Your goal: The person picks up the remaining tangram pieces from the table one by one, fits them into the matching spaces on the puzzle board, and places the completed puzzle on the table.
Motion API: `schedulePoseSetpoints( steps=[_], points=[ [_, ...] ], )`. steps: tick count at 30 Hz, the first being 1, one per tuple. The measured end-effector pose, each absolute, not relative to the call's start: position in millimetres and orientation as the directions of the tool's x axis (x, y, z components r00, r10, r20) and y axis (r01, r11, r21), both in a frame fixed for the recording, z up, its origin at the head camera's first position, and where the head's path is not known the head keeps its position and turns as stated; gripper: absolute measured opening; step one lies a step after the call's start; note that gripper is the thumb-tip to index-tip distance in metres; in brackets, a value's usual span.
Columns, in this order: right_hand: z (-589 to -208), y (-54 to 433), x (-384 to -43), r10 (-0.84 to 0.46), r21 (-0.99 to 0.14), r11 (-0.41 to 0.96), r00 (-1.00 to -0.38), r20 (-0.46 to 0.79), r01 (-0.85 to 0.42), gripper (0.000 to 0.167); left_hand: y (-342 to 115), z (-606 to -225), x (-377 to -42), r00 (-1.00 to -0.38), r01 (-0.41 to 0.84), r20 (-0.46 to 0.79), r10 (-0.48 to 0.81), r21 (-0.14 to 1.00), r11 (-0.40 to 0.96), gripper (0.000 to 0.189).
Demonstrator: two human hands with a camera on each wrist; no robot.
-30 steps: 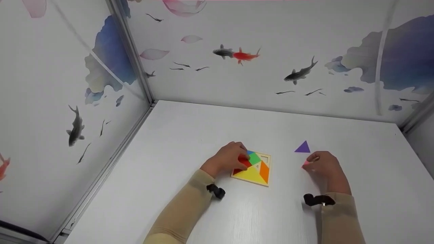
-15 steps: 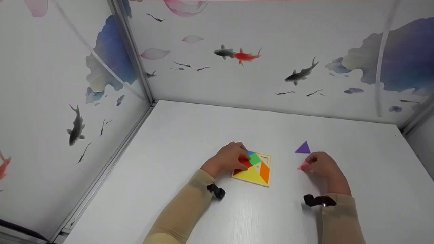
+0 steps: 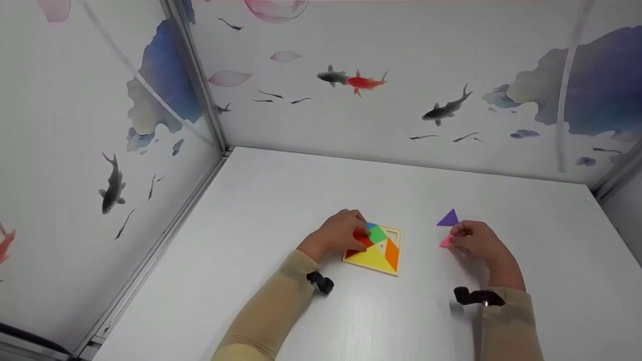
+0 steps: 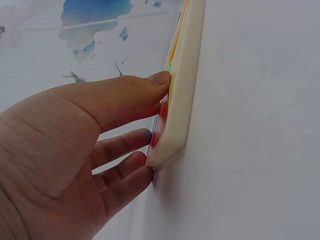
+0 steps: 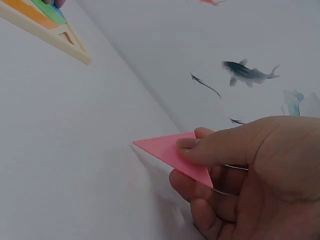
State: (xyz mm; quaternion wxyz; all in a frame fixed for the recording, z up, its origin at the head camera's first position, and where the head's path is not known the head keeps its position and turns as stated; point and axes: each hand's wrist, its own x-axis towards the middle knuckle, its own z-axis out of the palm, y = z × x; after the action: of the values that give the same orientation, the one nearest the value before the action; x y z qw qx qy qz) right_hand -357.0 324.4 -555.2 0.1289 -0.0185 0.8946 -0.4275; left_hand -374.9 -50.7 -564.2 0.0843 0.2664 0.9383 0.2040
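Observation:
A wooden tangram board (image 3: 371, 271) holds red, yellow, green, orange and blue pieces. Two bare triangular recesses show on its right half. My left hand (image 3: 337, 231) rests on the board's left side, thumb and fingertips touching the red area and the frame (image 4: 182, 95) near a corner. To the right, my right hand (image 3: 480, 243) pinches a pink triangle (image 5: 162, 149) between thumb and fingers, one point facing left. Just behind that hand, a purple triangle (image 3: 449, 218) lies on the table, its right edge close to the fingers.
The white table (image 3: 281, 185) meets a back wall (image 3: 381, 125) and a left wall (image 3: 65, 150), both printed with fish and petals. Each wrist wears a black camera mount (image 3: 321, 283) over a beige sleeve (image 3: 273, 306).
My right hand has turned the pink triangle in its fingers so more of it shows, and the right forearm has shifted slightly right. The left hand stays on the board.

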Motion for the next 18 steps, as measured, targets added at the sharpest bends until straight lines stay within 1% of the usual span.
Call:
schedulePoseSetpoints(
  steps=[5,11,14,18],
  points=[
    [-554.8,318.3,-358.9,-0.142,-0.789,0.610,-0.969,-0.202,0.075,0.022,-51.6,-564.3,-376.1,-0.833,0.487,-0.036,0.552,0.427,0.762,0.033],
    [-552.9,312.5,-360.1,-0.129,-0.816,0.573,-0.975,-0.180,0.075,0.023,-51.0,-564.9,-375.8,-0.838,0.480,-0.038,0.544,0.424,0.768,0.035],
    [-551.8,310.7,-360.7,-0.096,-0.843,0.529,-0.980,-0.175,0.099,0.025,-50.8,-565.4,-375.9,-0.841,0.474,-0.040,0.539,0.424,0.772,0.035],
    [-551.5,309.1,-362.9,-0.056,-0.873,0.465,-0.978,-0.199,0.151,0.027,-51.5,-564.9,-375.5,-0.844,0.468,-0.043,0.535,0.427,0.774,0.035]
  ],
)
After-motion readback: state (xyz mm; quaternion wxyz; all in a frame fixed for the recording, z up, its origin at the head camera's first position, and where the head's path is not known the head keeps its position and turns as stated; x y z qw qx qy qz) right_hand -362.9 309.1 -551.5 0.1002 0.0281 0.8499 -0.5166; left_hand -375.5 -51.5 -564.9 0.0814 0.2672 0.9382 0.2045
